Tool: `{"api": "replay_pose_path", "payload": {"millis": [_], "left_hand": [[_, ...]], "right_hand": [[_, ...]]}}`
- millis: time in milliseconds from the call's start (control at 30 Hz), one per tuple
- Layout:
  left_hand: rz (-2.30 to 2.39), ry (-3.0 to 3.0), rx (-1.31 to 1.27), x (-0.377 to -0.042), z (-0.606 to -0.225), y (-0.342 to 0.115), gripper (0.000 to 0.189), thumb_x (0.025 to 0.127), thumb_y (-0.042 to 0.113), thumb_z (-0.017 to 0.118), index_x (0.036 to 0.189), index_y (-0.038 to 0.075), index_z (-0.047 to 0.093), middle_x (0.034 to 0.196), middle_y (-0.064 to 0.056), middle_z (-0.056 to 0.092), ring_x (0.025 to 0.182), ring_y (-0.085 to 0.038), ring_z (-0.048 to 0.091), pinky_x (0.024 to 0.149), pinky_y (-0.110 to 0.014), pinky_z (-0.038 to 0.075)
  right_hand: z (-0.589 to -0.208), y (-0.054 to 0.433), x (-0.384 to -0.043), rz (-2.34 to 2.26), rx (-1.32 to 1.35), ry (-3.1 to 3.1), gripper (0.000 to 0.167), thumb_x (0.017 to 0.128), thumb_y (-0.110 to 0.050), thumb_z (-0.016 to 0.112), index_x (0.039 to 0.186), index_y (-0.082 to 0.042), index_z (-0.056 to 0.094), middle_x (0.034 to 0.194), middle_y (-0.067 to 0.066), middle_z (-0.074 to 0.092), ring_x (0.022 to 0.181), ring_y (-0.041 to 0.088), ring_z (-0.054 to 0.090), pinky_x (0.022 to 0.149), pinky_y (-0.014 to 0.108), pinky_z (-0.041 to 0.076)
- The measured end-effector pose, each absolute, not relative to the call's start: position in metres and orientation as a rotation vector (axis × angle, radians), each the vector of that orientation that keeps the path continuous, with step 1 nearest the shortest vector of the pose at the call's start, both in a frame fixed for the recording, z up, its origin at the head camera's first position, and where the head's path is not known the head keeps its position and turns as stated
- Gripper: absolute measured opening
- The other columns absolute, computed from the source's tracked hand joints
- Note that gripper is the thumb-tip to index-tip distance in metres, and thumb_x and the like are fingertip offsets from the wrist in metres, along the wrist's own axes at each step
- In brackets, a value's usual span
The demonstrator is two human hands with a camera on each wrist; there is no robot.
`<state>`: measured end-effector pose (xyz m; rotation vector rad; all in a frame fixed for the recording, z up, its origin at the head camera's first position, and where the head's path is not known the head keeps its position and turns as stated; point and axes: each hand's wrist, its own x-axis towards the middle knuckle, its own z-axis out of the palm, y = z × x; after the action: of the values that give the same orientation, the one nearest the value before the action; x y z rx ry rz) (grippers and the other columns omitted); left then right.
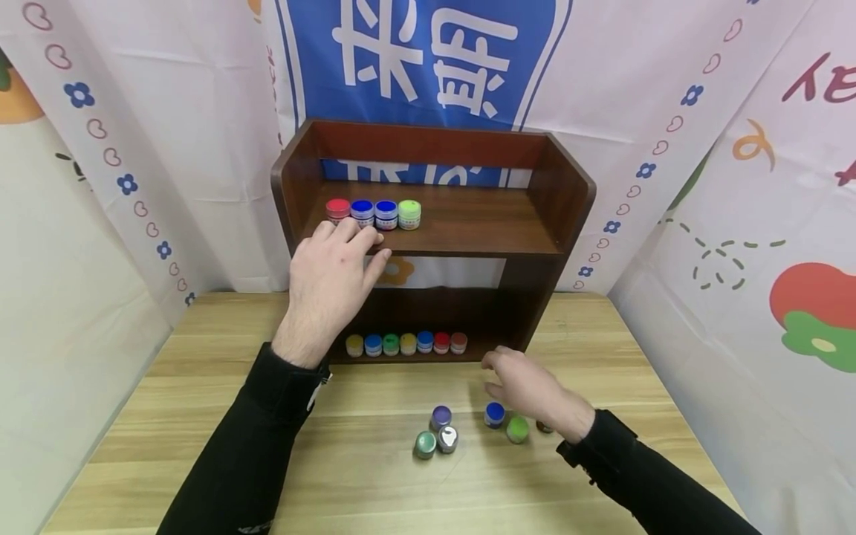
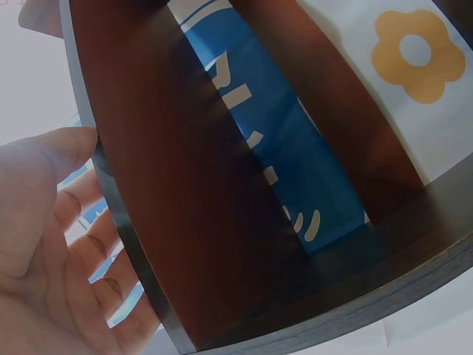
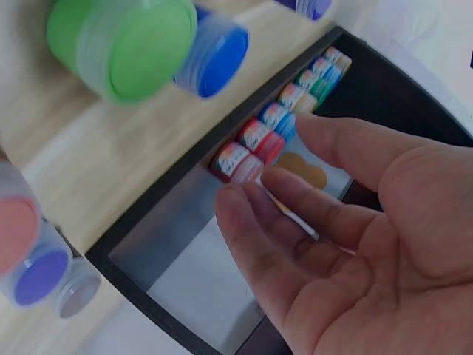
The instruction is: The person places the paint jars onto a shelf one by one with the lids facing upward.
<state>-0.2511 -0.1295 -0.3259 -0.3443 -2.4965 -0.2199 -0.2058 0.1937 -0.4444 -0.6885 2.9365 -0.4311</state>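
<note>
My left hand (image 1: 334,264) rests at the front edge of the upper shelf, its fingertips by the red-capped paint jar (image 1: 338,209). In the left wrist view its thumb (image 2: 74,148) touches the board's edge and the other fingers lie beyond the board. The right hand (image 1: 528,383), fingers loosely bent around nothing, hovers just in front of the lower shelf's right end. Below it on the table stand a blue-capped jar (image 1: 494,414) and a green-capped jar (image 1: 518,429). In the right wrist view the fingertips overlap the end of the lower row, near a red jar (image 3: 235,164).
A dark wooden two-tier shelf (image 1: 468,241) stands at the back. Its upper board bears two blue-capped jars (image 1: 374,214) and a light green one (image 1: 409,215); several jars line the lower board. Purple (image 1: 441,417), silver (image 1: 447,438) and teal (image 1: 425,444) jars cluster mid-table. Pink-capped (image 3: 16,229) and purple-capped (image 3: 43,277) jars stand farther right.
</note>
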Motion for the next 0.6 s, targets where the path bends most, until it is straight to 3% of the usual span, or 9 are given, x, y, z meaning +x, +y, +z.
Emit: {"api": "replay_pose_path", "payload": {"millis": [333, 600], "left_hand": [[-0.222, -2.488, -0.351, -0.251, -0.326, -0.130, 0.039, 0.118, 0.047, 0.072, 0.139, 0.015, 0.079, 0.129, -0.015, 0.078, 0.119, -0.040, 0.070, 0.093, -0.054, 0.066], [-0.222, -2.480, -0.350, -0.251, -0.327, -0.131, 0.039, 0.118, 0.047, 0.072, 0.139, 0.015, 0.078, 0.129, -0.015, 0.078, 0.118, -0.040, 0.070, 0.092, -0.054, 0.066]], "right_hand": [[-0.455, 0.191, -0.185, -0.412, -0.612, 2.967, 0.030, 0.095, -0.009, 0.097, 0.119, 0.003, 0.082, 0.115, 0.018, 0.083, 0.101, 0.034, 0.084, 0.088, 0.048, 0.072], [-0.462, 0.191, -0.177, -0.429, -0.645, 2.930, 0.031, 0.096, -0.013, 0.098, 0.118, 0.002, 0.082, 0.112, 0.018, 0.078, 0.100, 0.034, 0.082, 0.090, 0.052, 0.073]]}}
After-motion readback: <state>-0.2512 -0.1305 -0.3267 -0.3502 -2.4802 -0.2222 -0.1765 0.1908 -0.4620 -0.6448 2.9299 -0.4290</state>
